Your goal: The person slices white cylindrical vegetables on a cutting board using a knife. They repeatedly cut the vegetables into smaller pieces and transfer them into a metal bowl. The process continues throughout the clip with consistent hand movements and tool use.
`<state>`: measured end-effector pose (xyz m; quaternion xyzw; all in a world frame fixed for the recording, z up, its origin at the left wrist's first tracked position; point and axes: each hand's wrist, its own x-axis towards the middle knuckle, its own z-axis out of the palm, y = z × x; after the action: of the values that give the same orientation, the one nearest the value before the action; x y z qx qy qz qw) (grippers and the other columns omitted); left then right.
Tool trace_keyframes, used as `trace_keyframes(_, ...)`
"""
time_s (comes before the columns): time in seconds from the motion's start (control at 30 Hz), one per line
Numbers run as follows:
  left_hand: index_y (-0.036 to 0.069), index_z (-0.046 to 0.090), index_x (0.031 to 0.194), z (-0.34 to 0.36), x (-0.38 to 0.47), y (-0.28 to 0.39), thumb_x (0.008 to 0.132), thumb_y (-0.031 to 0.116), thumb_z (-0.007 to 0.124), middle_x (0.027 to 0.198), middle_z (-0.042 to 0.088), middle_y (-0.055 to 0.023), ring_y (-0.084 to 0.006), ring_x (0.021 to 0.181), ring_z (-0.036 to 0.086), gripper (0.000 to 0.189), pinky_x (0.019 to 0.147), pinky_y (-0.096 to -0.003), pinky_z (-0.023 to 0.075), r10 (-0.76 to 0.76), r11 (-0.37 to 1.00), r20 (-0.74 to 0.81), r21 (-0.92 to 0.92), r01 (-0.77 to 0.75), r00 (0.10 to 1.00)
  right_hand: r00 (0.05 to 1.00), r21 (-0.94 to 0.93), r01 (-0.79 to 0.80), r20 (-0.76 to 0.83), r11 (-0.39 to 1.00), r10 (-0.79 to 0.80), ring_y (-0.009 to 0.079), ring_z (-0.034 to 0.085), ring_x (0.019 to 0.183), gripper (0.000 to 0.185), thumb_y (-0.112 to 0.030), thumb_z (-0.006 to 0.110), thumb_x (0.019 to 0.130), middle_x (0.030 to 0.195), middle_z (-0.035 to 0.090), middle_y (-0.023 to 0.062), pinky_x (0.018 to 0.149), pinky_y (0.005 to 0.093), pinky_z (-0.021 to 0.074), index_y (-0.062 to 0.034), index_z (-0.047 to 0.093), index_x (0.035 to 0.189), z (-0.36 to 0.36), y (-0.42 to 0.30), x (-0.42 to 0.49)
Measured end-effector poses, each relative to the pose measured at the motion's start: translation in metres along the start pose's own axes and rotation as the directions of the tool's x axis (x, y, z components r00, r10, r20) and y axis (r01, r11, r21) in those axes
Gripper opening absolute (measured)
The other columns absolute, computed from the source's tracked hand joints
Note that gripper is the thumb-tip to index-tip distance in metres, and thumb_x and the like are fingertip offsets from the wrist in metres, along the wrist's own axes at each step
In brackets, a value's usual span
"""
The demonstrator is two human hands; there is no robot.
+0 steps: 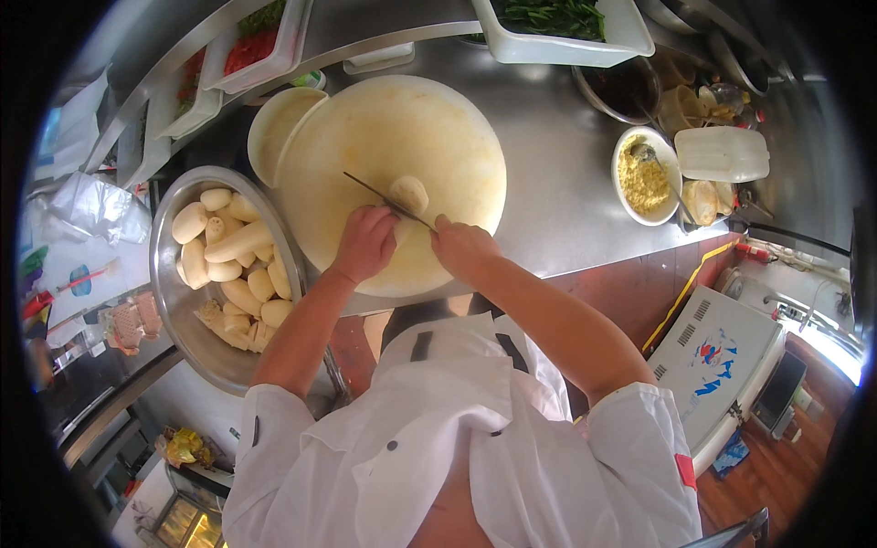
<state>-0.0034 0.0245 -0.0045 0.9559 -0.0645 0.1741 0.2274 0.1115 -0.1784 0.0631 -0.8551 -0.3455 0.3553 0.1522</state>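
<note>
My right hand point(466, 245) grips the handle of a kitchen knife point(373, 190), whose blade shows nearly edge-on as a thin dark line. Against the near side of the blade, my left hand point(368, 240) has its fingers curled down, steadying a pale peeled piece that they mostly cover. On the blade's far side a rounded piece of peeled lotus root point(410, 194) shows. All this is on a thick round cutting board point(438, 130). To the left, a large steel basin point(168, 308) holds several peeled lotus roots point(240, 243), some of them cut.
A pale container point(277, 130) adjoins the board's left side. On the steel counter point(548, 205), a white bowl of yellow crumbly food point(644, 181) with a spoon stands at right, near a dark-filled bowl point(620, 89). White tubs of greens point(575, 51) and red vegetables point(250, 55) sit on the shelf above.
</note>
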Motion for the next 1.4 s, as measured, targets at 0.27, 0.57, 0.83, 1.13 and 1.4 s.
trace_keyframes(0.27, 0.007, 0.068, 0.118, 0.005, -0.01, -0.003, 0.086, 0.011, 0.064, 0.123, 0.063, -0.0105, -0.0345, 0.111, 0.057, 0.032, 0.097, -0.047, 0.0478, -0.002, 1.0, 0.023, 0.018, 0.002, 1.0, 0.994, -0.063, -0.005, 0.112, 0.998, 0.012, 0.0427, 0.07, 0.077, 0.027, -0.024, 0.043, 0.109, 0.083, 0.07, 0.0195, 0.069, 0.0513, 0.0564, 0.0016, 0.051, 0.105, -0.06, -0.02, -0.085)
trace_keyframes(0.57, 0.008, 0.069, 0.113, 0.005, -0.007, -0.002, 0.085, 0.01, 0.065, 0.12, 0.064, -0.0099, -0.0342, 0.108, 0.058, 0.029, 0.096, -0.0463, 0.0482, 0.002, 1.0, -0.013, -0.008, -0.002, 1.0, 0.997, -0.047, -0.014, 0.077, 0.999, 0.018, 0.0408, 0.072, 0.079, 0.021, -0.02, 0.048, 0.105, 0.081, 0.071, 0.0185, 0.068, 0.0496, 0.0574, 0.0005, 0.052, 0.104, -0.031, -0.011, -0.054)
trace_keyframes(0.83, 0.008, 0.069, 0.113, -0.002, -0.004, 0.004, 0.082, 0.008, 0.065, 0.119, 0.063, -0.0106, -0.0344, 0.11, 0.057, 0.031, 0.098, -0.0454, 0.0475, -0.053, 0.998, 0.047, -0.027, 0.054, 0.997, 1.0, 0.004, -0.014, 0.017, 1.0, 0.014, 0.0411, 0.072, 0.084, 0.029, -0.027, 0.042, 0.108, 0.093, 0.072, 0.0222, 0.074, 0.0514, 0.0567, -0.0005, 0.053, 0.106, 0.003, -0.002, 0.007)
trace_keyframes(1.13, 0.006, 0.066, 0.123, -0.002, -0.012, 0.001, 0.081, 0.008, 0.063, 0.128, 0.061, -0.0107, -0.0353, 0.118, 0.053, 0.042, 0.105, -0.0465, 0.0453, -0.046, 0.999, 0.095, -0.01, 0.047, 0.994, 0.991, -0.061, -0.052, 0.124, 0.997, 0.059, 0.0435, 0.068, 0.079, 0.028, -0.026, 0.044, 0.109, 0.082, 0.069, 0.0213, 0.074, 0.0534, 0.0546, 0.0002, 0.049, 0.1, -0.066, -0.026, -0.09)
trace_keyframes(1.4, 0.007, 0.069, 0.117, -0.002, -0.011, 0.0, 0.082, 0.011, 0.063, 0.126, 0.062, -0.0105, -0.0343, 0.115, 0.055, 0.036, 0.102, -0.0452, 0.0468, -0.027, 0.999, 0.034, -0.036, 0.028, 0.999, 0.998, -0.036, -0.031, 0.052, 0.999, 0.033, 0.042, 0.07, 0.077, 0.025, -0.023, 0.046, 0.107, 0.083, 0.07, 0.0192, 0.072, 0.0495, 0.0568, 0.0015, 0.051, 0.106, -0.027, -0.011, -0.054)
